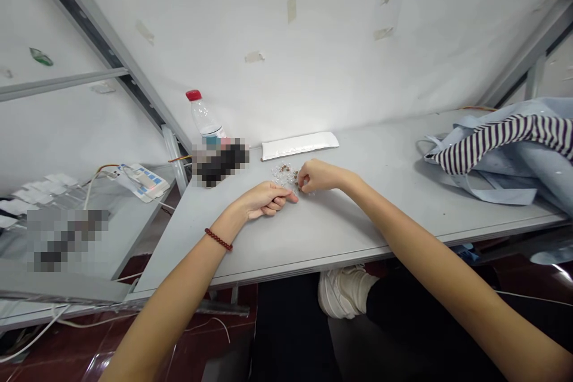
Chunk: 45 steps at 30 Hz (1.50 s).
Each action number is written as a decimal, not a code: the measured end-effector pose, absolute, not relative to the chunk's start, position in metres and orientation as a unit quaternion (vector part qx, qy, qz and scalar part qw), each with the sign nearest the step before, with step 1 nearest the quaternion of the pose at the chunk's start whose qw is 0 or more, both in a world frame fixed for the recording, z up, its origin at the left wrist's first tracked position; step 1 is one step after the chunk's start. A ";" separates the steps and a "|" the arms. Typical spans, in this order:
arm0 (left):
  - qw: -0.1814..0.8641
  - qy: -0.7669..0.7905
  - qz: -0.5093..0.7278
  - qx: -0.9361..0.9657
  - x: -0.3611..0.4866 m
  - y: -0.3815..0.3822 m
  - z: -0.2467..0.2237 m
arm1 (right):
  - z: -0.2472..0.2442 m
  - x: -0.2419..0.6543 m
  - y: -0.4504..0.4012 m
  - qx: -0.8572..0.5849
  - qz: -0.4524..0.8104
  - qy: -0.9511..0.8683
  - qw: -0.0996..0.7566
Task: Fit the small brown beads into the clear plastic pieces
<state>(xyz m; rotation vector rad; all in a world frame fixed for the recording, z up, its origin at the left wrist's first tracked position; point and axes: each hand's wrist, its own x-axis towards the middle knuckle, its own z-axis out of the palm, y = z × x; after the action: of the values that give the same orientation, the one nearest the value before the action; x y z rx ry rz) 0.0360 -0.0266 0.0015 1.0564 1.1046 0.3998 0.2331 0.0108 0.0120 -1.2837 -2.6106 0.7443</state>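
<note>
A small pile of clear and brown bits (282,173), perhaps beads, lies on the grey table (277,245). At its near edge is my left hand (267,199), thumb pressed to the index finger and the other fingers curled; anything in that pinch is too small to name. My right hand (321,176) reaches in from the right with closed fingertips among the brown bits, and what they hold is hidden. The fingertips of both hands are close together but apart. Just behind the pile stretches a long flat white packet (299,146).
A clear bottle (206,119) with a red cap stands at the back left, beside a blurred dark object (221,164). On the right lies a light blue bag (492,155) with striped cloth. A power strip (145,182) sits on the neighbouring table. The wall closes off the back.
</note>
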 end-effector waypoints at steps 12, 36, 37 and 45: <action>0.715 0.463 0.235 0.469 0.037 -0.024 -0.003 | 0.006 0.223 0.008 -0.342 0.252 -0.882 0.205; 0.726 0.453 0.197 0.479 0.038 -0.025 -0.005 | -0.007 0.232 0.023 -0.420 0.147 -0.883 0.149; 0.726 0.454 0.198 0.477 0.039 -0.025 -0.004 | -0.008 0.232 0.024 -0.425 0.149 -0.881 0.144; 0.713 0.487 0.229 0.449 0.045 -0.028 0.003 | -0.001 0.230 0.018 -0.421 0.158 -0.873 0.187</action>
<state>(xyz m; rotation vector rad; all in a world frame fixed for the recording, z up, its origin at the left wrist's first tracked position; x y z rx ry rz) 0.0445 -0.0282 0.0031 0.9951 1.0785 0.5085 0.2302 0.0182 -0.0008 -1.1865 -2.4583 0.4460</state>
